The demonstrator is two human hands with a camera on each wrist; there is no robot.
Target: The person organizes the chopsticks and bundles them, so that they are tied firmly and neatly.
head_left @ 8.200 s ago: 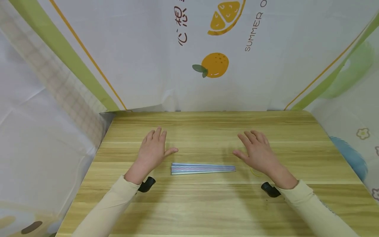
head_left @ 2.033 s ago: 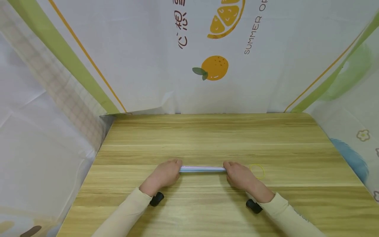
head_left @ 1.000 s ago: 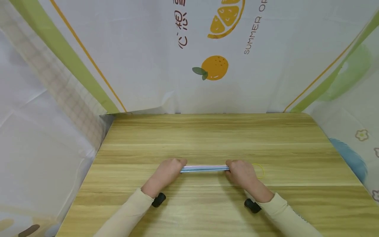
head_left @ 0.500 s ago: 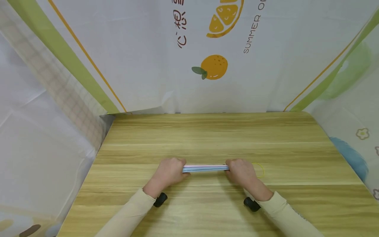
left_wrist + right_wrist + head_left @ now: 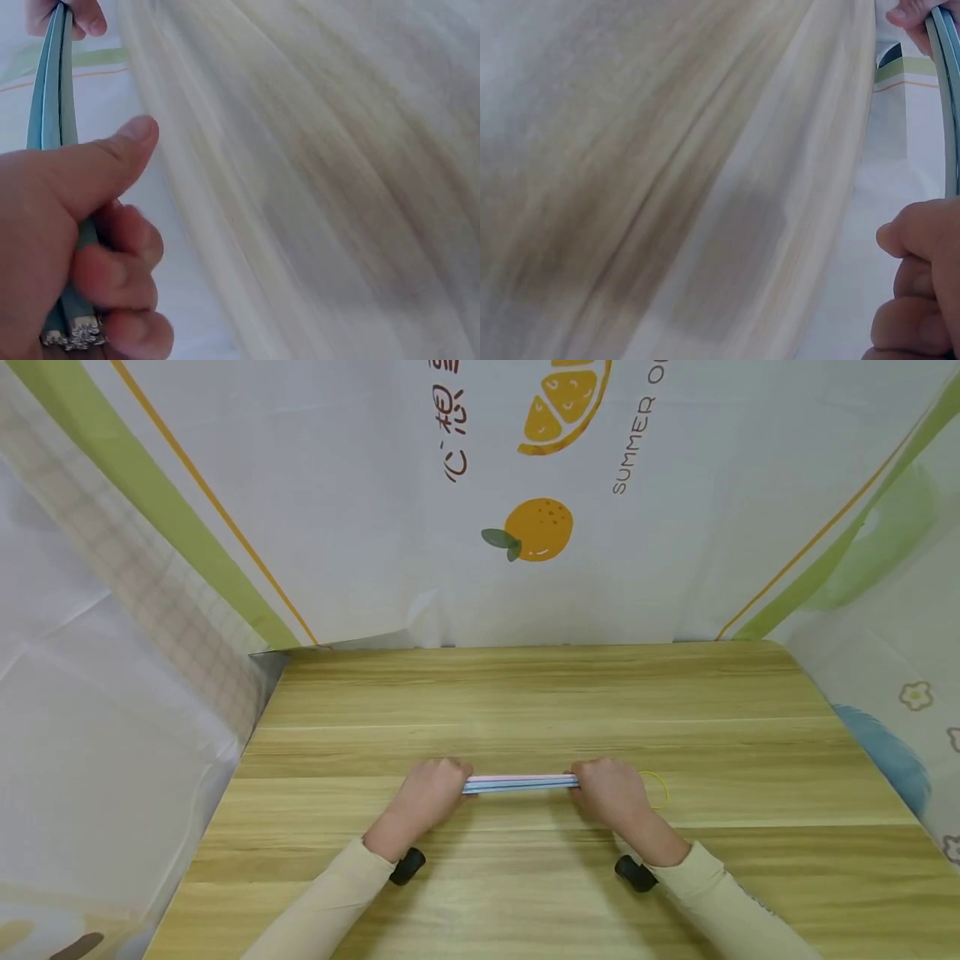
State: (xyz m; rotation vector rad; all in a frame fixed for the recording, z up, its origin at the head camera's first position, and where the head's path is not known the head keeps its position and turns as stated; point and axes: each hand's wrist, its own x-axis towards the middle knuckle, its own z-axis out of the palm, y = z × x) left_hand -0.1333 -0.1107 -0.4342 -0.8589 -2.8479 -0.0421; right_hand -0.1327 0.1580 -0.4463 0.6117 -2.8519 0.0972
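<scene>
While the left hand (image 5: 429, 795) and right hand (image 5: 613, 793) each curl tightly around one end, a bundle of pastel drinking straws (image 5: 521, 783) spans sideways between them just above the wooden table (image 5: 525, 702), with a yellow rubber band (image 5: 658, 788) lying beside the right hand.

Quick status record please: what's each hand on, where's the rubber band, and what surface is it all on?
left hand: grips the left end of the straw bundle
right hand: grips the bundle's right end
straw bundle: gathered, held level just above the table
rubber band: yellow, flat on the table, just right of the right hand
backdrop: printed cloth with oranges
</scene>
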